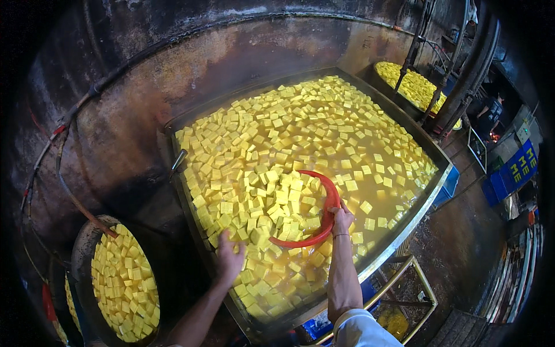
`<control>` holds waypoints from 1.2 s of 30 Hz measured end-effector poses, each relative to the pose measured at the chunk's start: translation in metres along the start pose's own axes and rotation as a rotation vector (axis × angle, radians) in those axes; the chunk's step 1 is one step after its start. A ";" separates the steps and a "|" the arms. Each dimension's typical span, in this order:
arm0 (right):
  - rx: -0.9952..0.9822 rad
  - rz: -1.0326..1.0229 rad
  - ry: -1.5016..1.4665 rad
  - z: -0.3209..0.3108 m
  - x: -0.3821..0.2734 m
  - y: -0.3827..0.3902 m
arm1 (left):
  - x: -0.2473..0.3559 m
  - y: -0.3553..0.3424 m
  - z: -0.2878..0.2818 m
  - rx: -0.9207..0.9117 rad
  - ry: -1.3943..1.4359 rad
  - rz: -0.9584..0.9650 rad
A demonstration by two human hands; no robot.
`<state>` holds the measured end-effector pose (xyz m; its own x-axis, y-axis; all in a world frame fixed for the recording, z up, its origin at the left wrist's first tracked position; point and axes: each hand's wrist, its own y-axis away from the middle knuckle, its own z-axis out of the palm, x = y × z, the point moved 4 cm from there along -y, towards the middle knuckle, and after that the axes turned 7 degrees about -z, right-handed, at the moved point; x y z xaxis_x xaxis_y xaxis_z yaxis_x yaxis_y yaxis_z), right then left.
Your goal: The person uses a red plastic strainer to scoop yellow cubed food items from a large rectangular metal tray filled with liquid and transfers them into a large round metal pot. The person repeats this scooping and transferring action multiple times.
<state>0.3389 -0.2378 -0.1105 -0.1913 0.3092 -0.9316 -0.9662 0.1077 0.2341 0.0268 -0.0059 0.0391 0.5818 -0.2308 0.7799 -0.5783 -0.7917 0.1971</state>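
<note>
"Where is the red basin (332, 211)?"

"Just left of the right hand (341, 218), which grips its rim. It sits among yellow cubes (228, 207) in the vat (406, 224) of cloudy liquid, its left edge hidden under the pieces."

"And the left hand (231, 255)?"

"Loosely open, with nothing visible in it, below and left of the basin. I can't tell whether it touches any cubes."

"How would you handle this well?"

"I'd hold that rim firmly, since the load of cubes probably pulls away from the one gripping hand. The left hand looks well placed to guide pieces or steady the far side. Gentle sweeps seem wisest; the cubes may be soft and chip at the corners. I'd also mind the liquid: the haze above it suggests heat."
</note>
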 end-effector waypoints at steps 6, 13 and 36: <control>0.056 0.064 -0.138 -0.046 0.004 -0.012 | 0.015 -0.014 0.132 -0.387 0.302 -0.500; -0.075 0.105 -0.059 -0.065 -0.008 -0.015 | -0.006 -0.055 0.156 -0.468 0.521 -0.629; -0.719 -0.174 -0.006 0.115 -0.222 0.290 | -0.002 0.161 -0.199 -0.015 0.769 0.010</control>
<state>0.1212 -0.1670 0.1964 -0.0261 0.3493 -0.9366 -0.8573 -0.4897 -0.1588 -0.1812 -0.0203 0.1868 0.0189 0.2247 0.9742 -0.5921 -0.7827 0.1920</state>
